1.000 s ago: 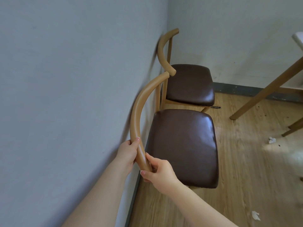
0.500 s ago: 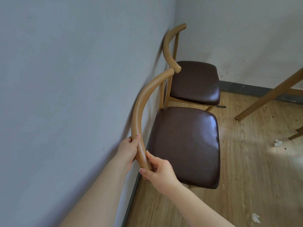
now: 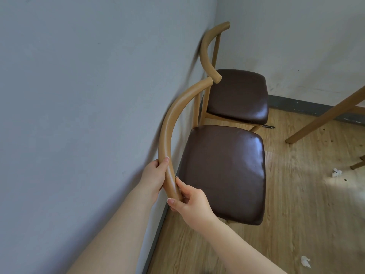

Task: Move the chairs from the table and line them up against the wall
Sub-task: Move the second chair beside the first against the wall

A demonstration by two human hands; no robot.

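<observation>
Two wooden chairs with dark brown padded seats stand side by side along the grey wall (image 3: 79,115) on the left. The near chair (image 3: 223,171) has its curved back rail against the wall. My left hand (image 3: 156,175) grips that rail from the wall side, thumb over the top. My right hand (image 3: 189,200) holds the rail's near end, fingers curled round it. The far chair (image 3: 237,95) sits in the corner, its back rail end almost touching the near chair's rail.
A slanted wooden table leg (image 3: 324,117) rises at the right, with another leg's foot (image 3: 358,165) below it. Crumpled paper scraps (image 3: 335,172) lie on the wooden floor (image 3: 306,204), one more scrap (image 3: 305,261) near the bottom. A dark baseboard (image 3: 296,104) runs along the far wall.
The view has shifted slightly left and closer. Both hands keep the same hold on the near chair's back rail, and the chair stays against the wall.
</observation>
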